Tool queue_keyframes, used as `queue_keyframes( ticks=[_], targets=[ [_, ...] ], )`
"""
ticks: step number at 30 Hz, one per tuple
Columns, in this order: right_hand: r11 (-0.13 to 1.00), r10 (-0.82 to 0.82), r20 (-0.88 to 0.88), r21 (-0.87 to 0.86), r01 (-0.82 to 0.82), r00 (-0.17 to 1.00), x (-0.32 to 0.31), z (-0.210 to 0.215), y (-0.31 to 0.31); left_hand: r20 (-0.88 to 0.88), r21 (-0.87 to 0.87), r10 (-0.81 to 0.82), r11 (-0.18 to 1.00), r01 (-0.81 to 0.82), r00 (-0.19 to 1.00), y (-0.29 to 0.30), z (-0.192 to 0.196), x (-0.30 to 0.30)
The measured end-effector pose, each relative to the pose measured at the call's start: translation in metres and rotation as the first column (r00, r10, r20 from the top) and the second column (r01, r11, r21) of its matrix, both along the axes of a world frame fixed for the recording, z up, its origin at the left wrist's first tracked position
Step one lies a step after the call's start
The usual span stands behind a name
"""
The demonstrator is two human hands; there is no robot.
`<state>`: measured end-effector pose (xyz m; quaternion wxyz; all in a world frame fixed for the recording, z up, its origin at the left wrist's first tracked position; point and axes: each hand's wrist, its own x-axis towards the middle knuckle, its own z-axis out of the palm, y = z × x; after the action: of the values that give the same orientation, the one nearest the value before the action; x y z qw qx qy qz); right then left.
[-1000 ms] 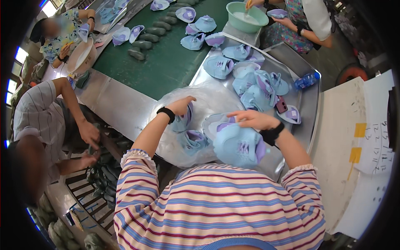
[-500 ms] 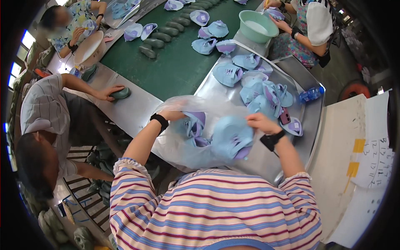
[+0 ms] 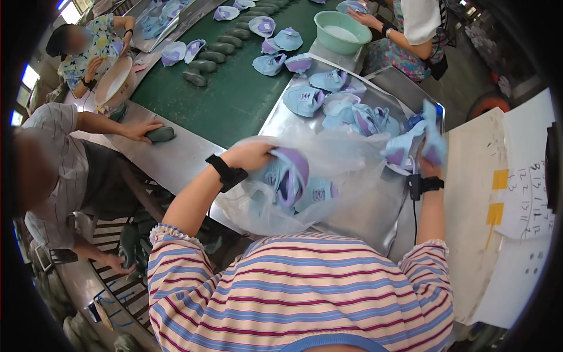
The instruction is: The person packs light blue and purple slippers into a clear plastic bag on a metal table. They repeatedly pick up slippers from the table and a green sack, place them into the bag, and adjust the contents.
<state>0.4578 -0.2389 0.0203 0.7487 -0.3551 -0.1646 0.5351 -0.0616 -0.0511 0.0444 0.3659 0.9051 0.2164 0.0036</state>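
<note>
At the near edge of the shiny sheet-metal worktop (image 3: 363,217), in front of the person in the striped top: a clear, crumpled plastic bag (image 3: 328,176) lies open-mouthed towards the left hand (image 3: 252,155). That hand's fingers are closed on the bag's rim together with a pale blue and purple child's shoe upper (image 3: 287,173), which sits at the mouth, half inside. At least one more pale blue upper (image 3: 316,192) shows through the film deeper in; the exact count cannot be told.

The right hand (image 3: 427,167) is raised beside the bag, well clear of the worktop, fingers clamped on the lower end of another pale blue shoe upper (image 3: 417,141) that stands above the hand.

Step in hand, as I judge it: bagging the uppers, one at the mouth and one on the way. The next move calls for the mouth to be held wide and the raised piece brought across over the rim, since the film is limp and could fold shut.

Other containers:
- Loose heap of blue uppers (image 3: 346,105) on the far part of the metal worktop, not in any vessel.
- Mint-green round plastic basin (image 3: 343,26) beyond it, holding something whitish; another person's hand rests at its rim.
- Green conveyor belt (image 3: 234,88) carrying dark green shoe lasts (image 3: 211,57) in a row, plus scattered uppers.
- A co-worker at the left presses one dark last (image 3: 159,134) on the grey side ledge.
</note>
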Motion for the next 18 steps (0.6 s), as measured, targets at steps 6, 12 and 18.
queue_keyframes(
  ticks=[6, 12, 18],
  targets=[
    [0.921, -0.334, 0.185, -0.147, 0.362, 0.924, 0.023, -0.008, 0.016, 0.128, -0.703, 0.234, 0.707, -0.078, 0.964, -0.013, 0.017, 0.018],
    [0.988, -0.025, 0.312, 0.152, -0.024, 0.950, -0.068, 0.049, 0.031, -0.072, -0.994, 0.525, 0.030, -0.102, 0.848, -0.032, 0.025, 0.036],
    [0.935, 0.222, 0.814, -0.021, -0.354, 0.537, -0.130, 0.116, 0.032, -0.038, -0.955, 0.799, 0.148, -0.257, 0.600, -0.023, 0.025, 0.052]
  ],
)
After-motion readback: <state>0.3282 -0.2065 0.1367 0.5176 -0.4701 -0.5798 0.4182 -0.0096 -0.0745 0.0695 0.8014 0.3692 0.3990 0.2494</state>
